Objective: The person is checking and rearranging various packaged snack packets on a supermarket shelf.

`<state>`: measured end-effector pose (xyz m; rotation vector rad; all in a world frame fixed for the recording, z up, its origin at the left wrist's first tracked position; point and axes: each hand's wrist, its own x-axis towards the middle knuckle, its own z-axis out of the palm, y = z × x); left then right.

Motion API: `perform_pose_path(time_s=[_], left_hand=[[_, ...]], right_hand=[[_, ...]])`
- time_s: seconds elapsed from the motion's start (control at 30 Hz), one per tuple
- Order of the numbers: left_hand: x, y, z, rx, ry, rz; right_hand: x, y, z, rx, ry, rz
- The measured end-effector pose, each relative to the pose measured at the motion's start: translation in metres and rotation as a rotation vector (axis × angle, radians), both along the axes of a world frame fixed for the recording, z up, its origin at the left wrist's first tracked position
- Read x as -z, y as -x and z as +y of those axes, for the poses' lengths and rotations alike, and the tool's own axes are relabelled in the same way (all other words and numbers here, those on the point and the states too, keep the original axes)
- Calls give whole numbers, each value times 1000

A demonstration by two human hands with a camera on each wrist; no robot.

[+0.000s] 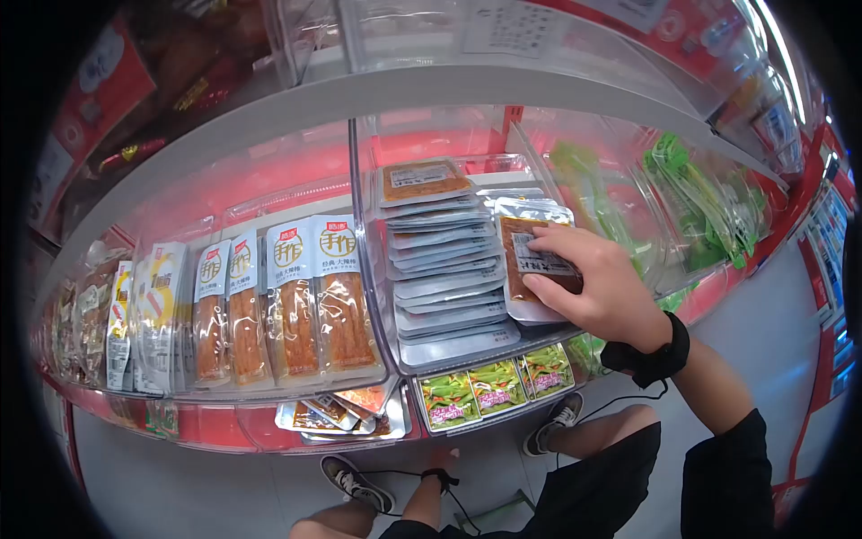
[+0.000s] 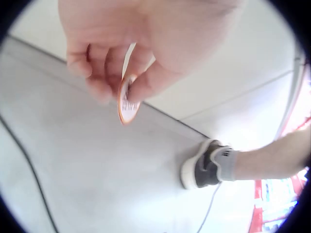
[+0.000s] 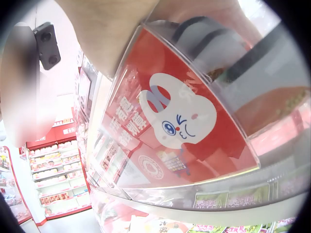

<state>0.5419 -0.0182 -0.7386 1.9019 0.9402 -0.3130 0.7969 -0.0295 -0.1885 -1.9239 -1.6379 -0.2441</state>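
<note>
My right hand [image 1: 606, 278] rests on a flat clear-fronted packet of brown snack strips [image 1: 516, 234], thumb and fingertips on its labelled face. The packet lies at the right of a tall stack of similar silver-backed packets [image 1: 449, 292] in a clear plastic bin. In the right wrist view, a red sign with a white rabbit [image 3: 187, 114] fills the middle, and the fingers are mostly hidden. Low over the floor, my left hand [image 2: 141, 34] pinches a small, flat, rounded piece with an orange edge and a printed white face [image 2: 129, 104] between thumb and fingers.
To the left, white-topped snack packets [image 1: 296, 305] stand in a row behind a divider [image 1: 364, 242]. Green packets [image 1: 498, 386] lie below the bin, and green-trimmed bags [image 1: 700, 198] sit at right. A curved shelf [image 1: 449, 90] overhangs the bins. Cables [image 2: 24, 160] trail near the floor.
</note>
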Motion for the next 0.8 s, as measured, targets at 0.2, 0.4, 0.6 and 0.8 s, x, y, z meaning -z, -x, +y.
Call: perform_pose_path(time_s=[0.2, 0.4, 0.6, 0.8], left_hand=[[-202, -72, -25, 597, 208, -314], [-469, -35, 21, 600, 44, -569], [-592, -90, 47, -28, -432, -915], [-560, -128, 87, 45, -959, -1007]], right_hand=[[6, -6, -7, 77, -60, 161], [11, -12, -12, 69, -506, 110], [12, -11, -12, 78, -553, 124], [16, -13, -9, 135, -556, 138]])
